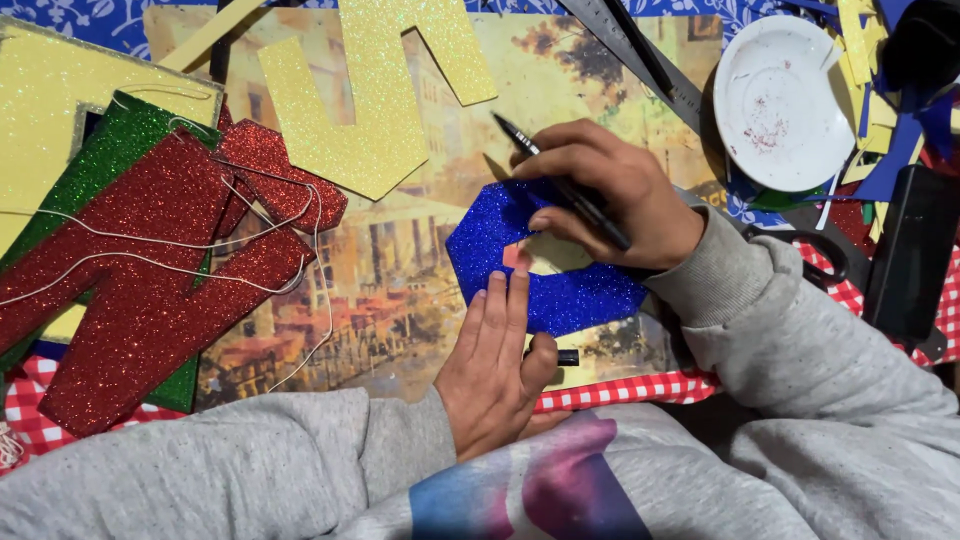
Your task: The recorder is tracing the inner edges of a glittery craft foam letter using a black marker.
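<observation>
On painted board | left hand (495,355) flat, spread on blue glitter foam (560,290) | right hand (610,195) grip pinching black pen (560,180)

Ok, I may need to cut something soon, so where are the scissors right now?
In the head view, the scissors lie at the right side, just beyond the right sleeve, below the white plate and left of a black box.

Bare printed mat (400,300) left of blue glitter piece (560,290); red glitter letter (150,270), white dish (785,100) block flanks.
</observation>
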